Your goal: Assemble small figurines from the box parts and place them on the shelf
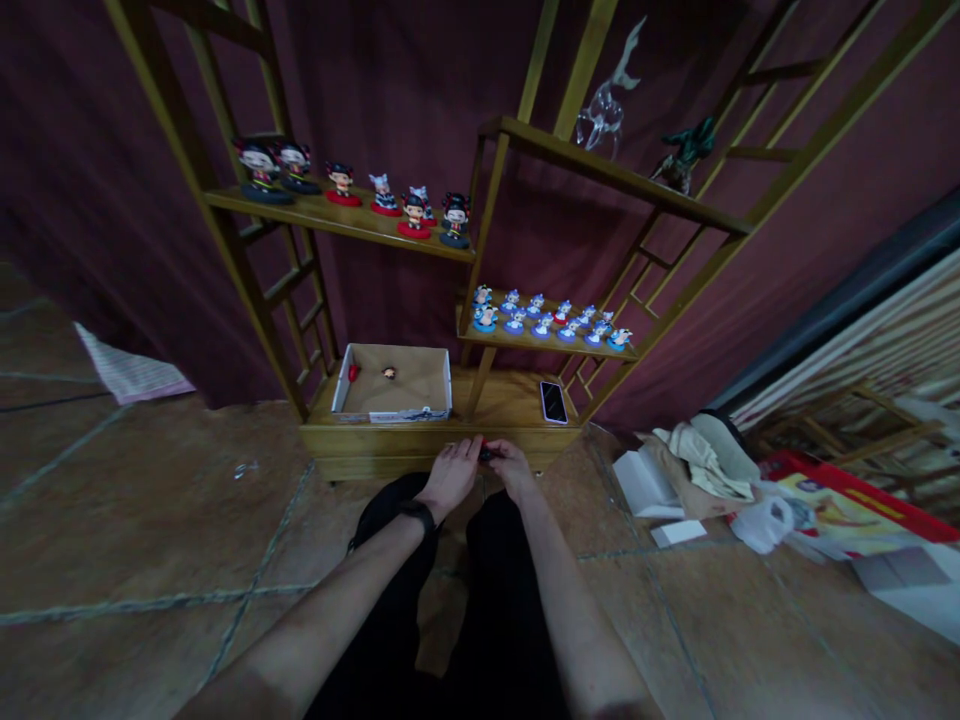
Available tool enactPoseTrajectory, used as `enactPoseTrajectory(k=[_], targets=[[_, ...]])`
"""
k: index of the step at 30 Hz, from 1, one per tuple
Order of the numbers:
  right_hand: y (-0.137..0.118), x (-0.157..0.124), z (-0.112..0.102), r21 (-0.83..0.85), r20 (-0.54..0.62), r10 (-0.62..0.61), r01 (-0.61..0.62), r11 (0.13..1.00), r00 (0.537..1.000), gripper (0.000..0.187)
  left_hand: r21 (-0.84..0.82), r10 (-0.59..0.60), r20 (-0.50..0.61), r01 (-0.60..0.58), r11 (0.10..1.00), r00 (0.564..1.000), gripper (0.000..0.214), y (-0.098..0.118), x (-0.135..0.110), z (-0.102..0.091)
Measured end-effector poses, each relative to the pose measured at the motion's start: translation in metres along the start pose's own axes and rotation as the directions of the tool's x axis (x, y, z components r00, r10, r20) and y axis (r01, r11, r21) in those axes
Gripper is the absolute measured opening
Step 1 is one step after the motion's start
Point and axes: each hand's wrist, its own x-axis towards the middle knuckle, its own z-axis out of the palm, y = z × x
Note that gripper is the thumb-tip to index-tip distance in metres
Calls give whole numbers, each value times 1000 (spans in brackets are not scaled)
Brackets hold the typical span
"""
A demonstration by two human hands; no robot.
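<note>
My left hand (454, 472) and my right hand (511, 467) meet in front of the low cabinet, fingers closed around a small red and black figurine piece (486, 452). Most of that piece is hidden by the fingers, so its exact shape cannot be made out. Just beyond my hands, an open cardboard box (409, 395) stands on the cabinet top. Inside it lie a small dark-haired figurine part (388, 372) and a red piece (353, 372). A phone (553, 402) rests on the cabinet to the right.
Several black-haired figurines (340, 181) stand on the upper left shelf. Rows of blue and white figurines (543, 325) fill the middle right shelf. A clear glass ornament (602, 112) and a dark green one (684, 155) stand higher up. White boxes (646, 484) and bags lie on the floor at right.
</note>
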Motion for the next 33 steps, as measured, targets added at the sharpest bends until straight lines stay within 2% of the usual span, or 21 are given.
enactPoseTrajectory(k=[6,11,33], targets=[[1,-2,-4,-34,56,-65,67,997,996,19,76,88,4,-88,993,996,50,-2,-4,-4],[-4,-2,-2,-35,77,-71,74,997,994,18,108,156,26,-158,982,987,50,-8,-2,-11],[-6,-3,1,-22,113,-88,91,996,990,15,117,182,26,-183,976,983,48,-10,-3,-11]])
